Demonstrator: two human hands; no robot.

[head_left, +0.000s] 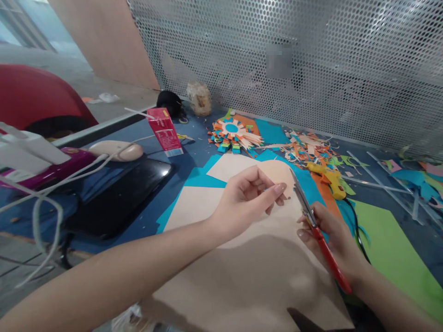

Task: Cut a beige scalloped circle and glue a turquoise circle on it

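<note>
1. With the rounded cream piece [278,171] as our clock's centre, blue tabletop [178,171] shows towards 9 o'clock, before the black tablet [128,198].
2. Towards 6 o'clock, a large cream sheet [256,281] spreads beneath our wrists, its nearer part in shadow.
3. The yellow glue gun [334,182] sits at 3 o'clock, a green sheet [391,253] at 4, paper scraps [311,146] between 1 and 2, and a fringed rosette [231,128] between 10 and 11.
4. Our piece has a smooth, curved far edge; its lower outline blends into the cream behind.
5. Our left hand [254,193] covers its 8 o'clock side, fingers curled and thumb near forefinger; we cannot tell whether they pinch it.
6. Our right hand [327,233] grips the red-handled scissors [319,236], blades slanting towards 11 o'clock along the piece's 3 o'clock side.
</note>
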